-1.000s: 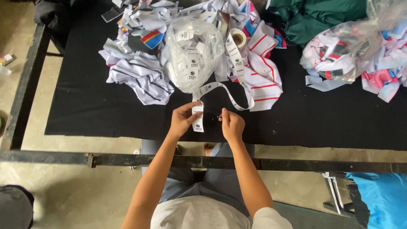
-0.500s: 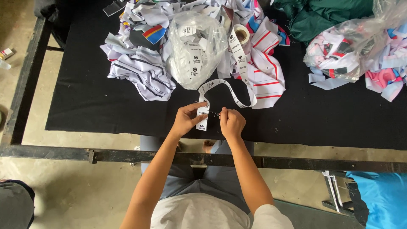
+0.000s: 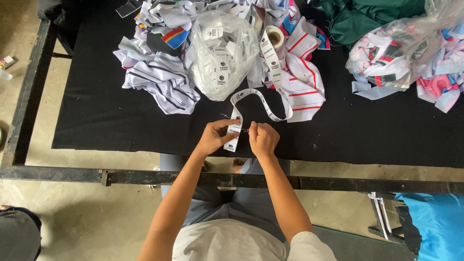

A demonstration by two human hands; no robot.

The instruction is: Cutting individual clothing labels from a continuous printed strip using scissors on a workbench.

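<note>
Left hand (image 3: 212, 137) pinched the white label tape (image 3: 233, 135) near its free end; right hand (image 3: 263, 139) was closed around a small dark tool, unidentifiable, touching the tape's edge over the black table cover (image 3: 121, 121).

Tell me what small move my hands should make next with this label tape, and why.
Probably close the small tool in the right hand across the label tape. The left hand already pinches the tape's end taut at the table's near edge, with one label hanging below the fingers.

The person is wearing a white short-sleeved shirt and grey-blue trousers (the sleeves are ending at the upper arms), leaving both forearms, the left hand (image 3: 212, 138) and right hand (image 3: 263, 140) bare.
</note>
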